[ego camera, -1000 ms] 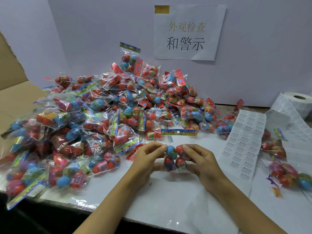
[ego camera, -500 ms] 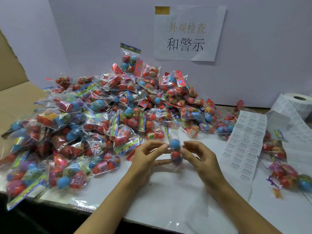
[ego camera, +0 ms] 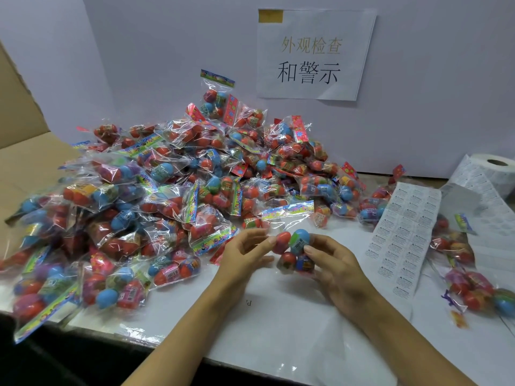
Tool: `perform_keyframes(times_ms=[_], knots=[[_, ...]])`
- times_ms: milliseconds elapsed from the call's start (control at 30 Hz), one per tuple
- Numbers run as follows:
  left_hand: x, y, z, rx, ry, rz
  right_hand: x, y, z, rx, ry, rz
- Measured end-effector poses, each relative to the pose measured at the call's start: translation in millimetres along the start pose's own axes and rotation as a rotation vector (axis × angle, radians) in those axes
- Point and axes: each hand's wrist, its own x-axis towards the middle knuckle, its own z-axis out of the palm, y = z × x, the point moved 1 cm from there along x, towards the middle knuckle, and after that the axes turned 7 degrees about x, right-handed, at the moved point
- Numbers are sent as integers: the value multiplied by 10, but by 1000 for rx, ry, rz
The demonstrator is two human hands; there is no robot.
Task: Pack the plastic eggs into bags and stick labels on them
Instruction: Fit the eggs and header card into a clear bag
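Both hands, left (ego camera: 242, 254) and right (ego camera: 338, 263), pinched the bag of eggs (ego camera: 294, 250) above the tabletop (ego camera: 278, 330), grip closed fingertip-wise, apparently to check its faces before labelling.

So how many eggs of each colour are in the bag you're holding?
Bag of eggs, held between left hand and right hand:
Red-topped eggs: 2
Blue-topped eggs: 2
Total: 4 visible

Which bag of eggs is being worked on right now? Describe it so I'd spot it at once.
Start at the white paper sign on the wall and drop down past the big heap of filled clear bags to the two hands. The clear plastic bag of red and blue eggs is the only one held up, between left hand and right hand.
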Motion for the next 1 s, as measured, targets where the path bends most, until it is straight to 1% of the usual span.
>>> perform_keyframes(times_ms=[67, 133, 233, 367, 467, 667, 800, 933, 1000], knots=[[-15, 13, 19, -15, -52, -43, -13, -4, 2, -4, -32, 44], [-25, 14, 20, -2, -85, -40, -23, -4, -6, -18, -48, 61], [-32, 14, 4, 27, -94, -10, -24, 13, -5, -89, -55, 18], [-49, 12, 3, 89, -118, 4, -10, 38, 21, -163, -7, -20], [-56, 24, 4, 129, -121, 6, 2, 38, 7, -170, 2, -1], [-52, 28, -3, 137, -129, 0, -6, 26, 31, -155, -5, 14], [-43, 47, -4, 23, -114, -21, -13, 24, 36, -139, -32, 15], [-21, 57, -19, -139, -38, -64, 0, 46, 25, -159, -61, 8], [-27, 81, -10, -176, -61, -58, 2, 51, 18, -187, -67, 6]])
